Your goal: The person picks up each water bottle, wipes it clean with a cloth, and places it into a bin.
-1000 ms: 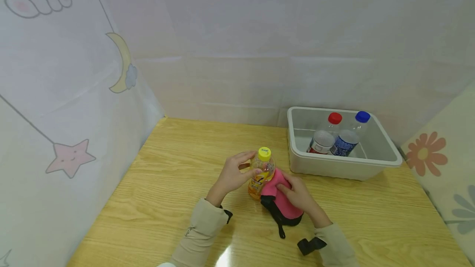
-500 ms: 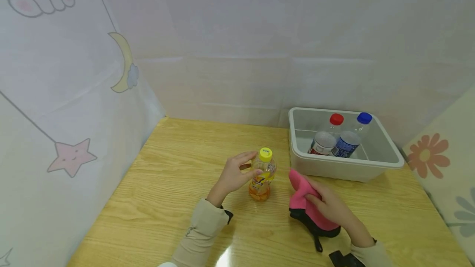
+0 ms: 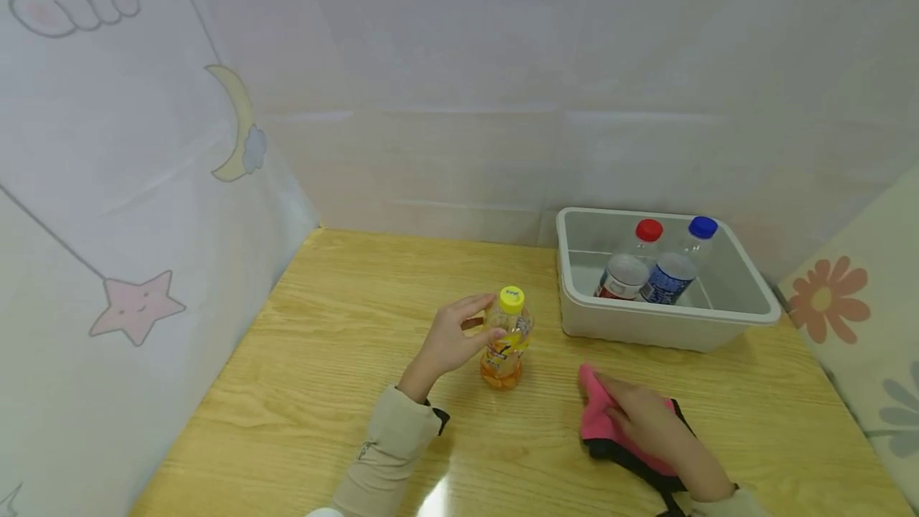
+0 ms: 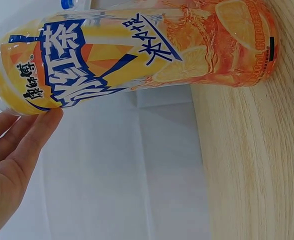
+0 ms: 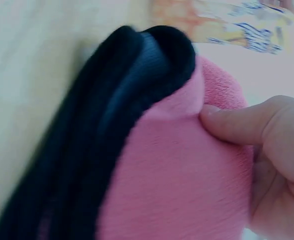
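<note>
An iced tea bottle point(image 3: 502, 357) with a yellow cap stands upright on the wooden table. My left hand point(image 3: 452, 337) grips its upper part from the left, fingers behind and thumb in front. The left wrist view shows the bottle's orange and yellow label point(image 4: 97, 60) close up, with fingers touching near its shoulder. To the right, my right hand point(image 3: 649, 425) holds a folded pink cloth point(image 3: 598, 413) with black edging, low over the table and apart from the bottle. In the right wrist view the thumb presses into the pink fabric point(image 5: 172, 165).
Behind and to the right, a white plastic bin point(image 3: 668, 325) stands on the table point(image 3: 323, 357). Inside it lean a red-capped bottle point(image 3: 648, 231) and a blue-capped bottle point(image 3: 702, 228). White sheeting point(image 3: 445, 102) rises behind the table.
The pink cloth, held in my right hand, has moved away from the bottle, rightward and toward the table's near edge. My left hand and the bottle have stayed put.
</note>
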Available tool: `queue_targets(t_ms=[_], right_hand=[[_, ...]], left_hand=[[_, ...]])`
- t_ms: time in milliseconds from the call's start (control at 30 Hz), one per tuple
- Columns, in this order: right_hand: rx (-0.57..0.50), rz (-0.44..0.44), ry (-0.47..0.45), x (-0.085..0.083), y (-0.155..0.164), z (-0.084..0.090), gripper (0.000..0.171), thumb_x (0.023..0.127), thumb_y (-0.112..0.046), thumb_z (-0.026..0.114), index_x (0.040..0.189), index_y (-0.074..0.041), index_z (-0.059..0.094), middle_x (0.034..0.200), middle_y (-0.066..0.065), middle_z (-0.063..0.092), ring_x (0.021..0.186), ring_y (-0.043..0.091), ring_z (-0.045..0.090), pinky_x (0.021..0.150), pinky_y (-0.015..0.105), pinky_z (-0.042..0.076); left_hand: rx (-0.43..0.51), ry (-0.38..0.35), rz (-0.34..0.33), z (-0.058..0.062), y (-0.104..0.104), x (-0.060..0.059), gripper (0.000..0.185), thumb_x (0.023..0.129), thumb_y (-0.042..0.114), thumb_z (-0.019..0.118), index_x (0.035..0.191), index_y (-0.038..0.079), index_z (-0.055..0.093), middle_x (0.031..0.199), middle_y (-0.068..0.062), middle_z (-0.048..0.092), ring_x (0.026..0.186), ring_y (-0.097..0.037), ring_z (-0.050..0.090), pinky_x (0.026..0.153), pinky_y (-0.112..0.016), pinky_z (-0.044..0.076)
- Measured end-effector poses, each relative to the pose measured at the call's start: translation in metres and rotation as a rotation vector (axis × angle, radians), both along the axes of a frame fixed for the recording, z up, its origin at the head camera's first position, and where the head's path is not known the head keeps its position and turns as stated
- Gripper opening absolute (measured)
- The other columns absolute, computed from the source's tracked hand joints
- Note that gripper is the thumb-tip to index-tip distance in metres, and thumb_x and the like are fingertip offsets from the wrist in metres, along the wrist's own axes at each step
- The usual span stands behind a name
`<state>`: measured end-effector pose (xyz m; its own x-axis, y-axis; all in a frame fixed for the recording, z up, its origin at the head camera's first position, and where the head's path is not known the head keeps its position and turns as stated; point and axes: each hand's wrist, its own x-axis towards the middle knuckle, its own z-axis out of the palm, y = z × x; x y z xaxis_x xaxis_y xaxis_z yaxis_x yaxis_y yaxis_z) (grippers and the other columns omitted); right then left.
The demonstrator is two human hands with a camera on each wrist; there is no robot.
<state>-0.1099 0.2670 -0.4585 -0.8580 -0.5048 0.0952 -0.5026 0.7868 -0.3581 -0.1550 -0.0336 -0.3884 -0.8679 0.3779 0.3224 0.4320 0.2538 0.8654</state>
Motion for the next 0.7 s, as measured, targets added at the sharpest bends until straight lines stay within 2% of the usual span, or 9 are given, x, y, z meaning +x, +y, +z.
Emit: queue_targets(t_ms=[167, 233, 500, 600, 700], right_hand=[[-0.005, -0.019, -0.088, -0.003, -0.008, -0.015, 0.049, 0.083, -0.005, 0.063, 0.127, 0.008, 0.047, 0.120, 0.023, 0.055, 0.108, 0.036, 0.054, 0.087, 0.048, 0.045], [-0.016, -0.022, -0.117, -0.003, -0.009, -0.019, 0.051, 0.085, -0.008, 0.063, 0.130, 0.006, 0.044, 0.123, 0.023, 0.052, 0.111, 0.037, 0.051, 0.089, 0.050, 0.043], [0.049, 0.024, -0.181, -0.002, -0.011, -0.035, 0.065, 0.087, -0.030, 0.060, 0.137, 0.003, 0.036, 0.138, 0.027, 0.034, 0.126, 0.047, 0.027, 0.095, 0.064, 0.027], [0.082, 0.009, -0.219, 0.000, -0.012, -0.039, 0.071, 0.088, -0.040, 0.056, 0.140, 0.000, 0.031, 0.143, 0.025, 0.025, 0.130, 0.047, 0.018, 0.095, 0.069, 0.019], [0.052, -0.010, -0.254, 0.001, -0.013, -0.040, 0.073, 0.088, -0.042, 0.055, 0.141, 0.000, 0.028, 0.145, 0.025, 0.021, 0.131, 0.046, 0.013, 0.095, 0.070, 0.012]], left_hand=[[0.008, 0.000, 0.016, -0.022, -0.001, -0.012, 0.053, 0.080, 0.006, 0.068, 0.126, -0.010, 0.047, 0.129, -0.023, 0.047, 0.115, -0.035, 0.049, 0.084, -0.040, 0.050], [0.010, 0.006, 0.013, -0.026, -0.001, -0.013, 0.053, 0.080, 0.008, 0.069, 0.126, -0.008, 0.048, 0.129, -0.021, 0.048, 0.115, -0.033, 0.049, 0.084, -0.036, 0.050], [0.021, 0.034, 0.008, -0.029, -0.003, -0.014, 0.053, 0.081, 0.015, 0.069, 0.126, -0.005, 0.050, 0.128, -0.019, 0.050, 0.114, -0.032, 0.050, 0.083, -0.032, 0.050], [0.019, 0.024, 0.007, -0.029, -0.004, -0.014, 0.053, 0.082, 0.017, 0.068, 0.127, -0.005, 0.050, 0.128, -0.019, 0.050, 0.114, -0.031, 0.051, 0.083, -0.031, 0.050], [0.013, 0.015, 0.010, -0.028, -0.004, -0.014, 0.054, 0.081, 0.017, 0.069, 0.127, -0.004, 0.049, 0.129, -0.018, 0.049, 0.114, -0.029, 0.051, 0.083, -0.030, 0.050]])
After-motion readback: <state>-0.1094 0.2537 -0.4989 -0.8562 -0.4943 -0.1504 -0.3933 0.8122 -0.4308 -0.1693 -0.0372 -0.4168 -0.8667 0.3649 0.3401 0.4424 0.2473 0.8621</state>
